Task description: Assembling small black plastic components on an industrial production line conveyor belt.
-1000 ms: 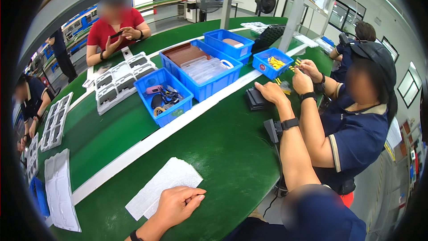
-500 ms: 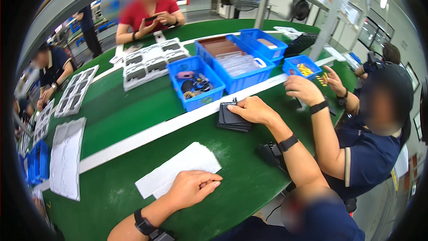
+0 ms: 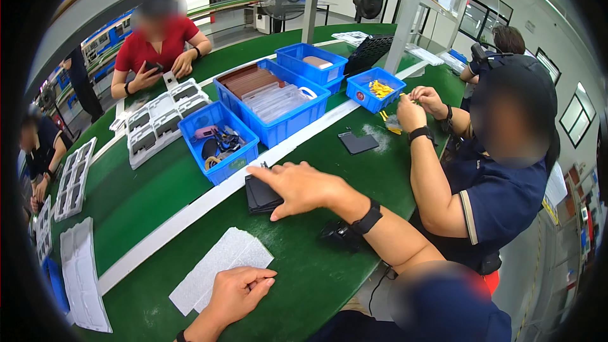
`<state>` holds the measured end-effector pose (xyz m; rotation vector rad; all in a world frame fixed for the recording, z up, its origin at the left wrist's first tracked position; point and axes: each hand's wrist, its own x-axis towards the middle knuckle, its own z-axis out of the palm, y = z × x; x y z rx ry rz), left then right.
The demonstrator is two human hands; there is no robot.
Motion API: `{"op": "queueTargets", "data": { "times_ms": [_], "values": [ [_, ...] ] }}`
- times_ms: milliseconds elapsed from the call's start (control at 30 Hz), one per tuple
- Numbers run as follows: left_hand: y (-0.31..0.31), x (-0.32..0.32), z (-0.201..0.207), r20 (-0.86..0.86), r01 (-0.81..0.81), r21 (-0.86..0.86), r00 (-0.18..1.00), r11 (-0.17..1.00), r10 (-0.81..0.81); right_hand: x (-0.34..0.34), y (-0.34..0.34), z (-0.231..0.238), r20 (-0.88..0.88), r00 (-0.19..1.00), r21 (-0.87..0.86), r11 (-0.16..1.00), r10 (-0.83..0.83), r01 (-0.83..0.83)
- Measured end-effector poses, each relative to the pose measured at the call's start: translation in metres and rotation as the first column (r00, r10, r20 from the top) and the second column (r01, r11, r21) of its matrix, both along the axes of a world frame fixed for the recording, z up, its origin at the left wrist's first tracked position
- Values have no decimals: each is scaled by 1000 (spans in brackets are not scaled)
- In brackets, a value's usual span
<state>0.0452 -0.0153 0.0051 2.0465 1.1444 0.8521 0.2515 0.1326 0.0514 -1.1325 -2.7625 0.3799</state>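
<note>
Right hand (image 3: pixel 301 187) lies flat, fingers spread and holding nothing, its fingertips on a stack of dark plates (image 3: pixel 261 195) on the green worktop (image 3: pixel 316 266), just beside the white stripe (image 3: pixel 190 212). Left hand (image 3: pixel 237 291) rests palm down on a white foam sheet (image 3: pixel 215 266) nearer the wearer, fingers loosely curled, gripping nothing. A small blue bin (image 3: pixel 218 139) of parts stands just beyond the stripe. At right, a neighbour's hands (image 3: pixel 421 104) work near a single dark plate (image 3: pixel 358 143).
</note>
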Motion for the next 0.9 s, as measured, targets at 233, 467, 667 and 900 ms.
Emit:
{"op": "queueTargets", "data": {
  "times_ms": [233,467,667,900],
  "values": [
    [1,3,5,51,-114,-68,992,991,117,-9,-5,-11,137,990,77,997,-30,19],
    [23,-6,5,406,-289,-207,844,935,351,-11,-6,-13,113,994,94,996,3,-14],
    [56,25,11,435,-205,-401,816,893,382,-11,-7,-14,126,992,60,998,-6,-2],
    [69,54,4,651,-13,-520,642,854,406,-9,-4,-11,102,995,64,998,16,-22]
  ]
}}
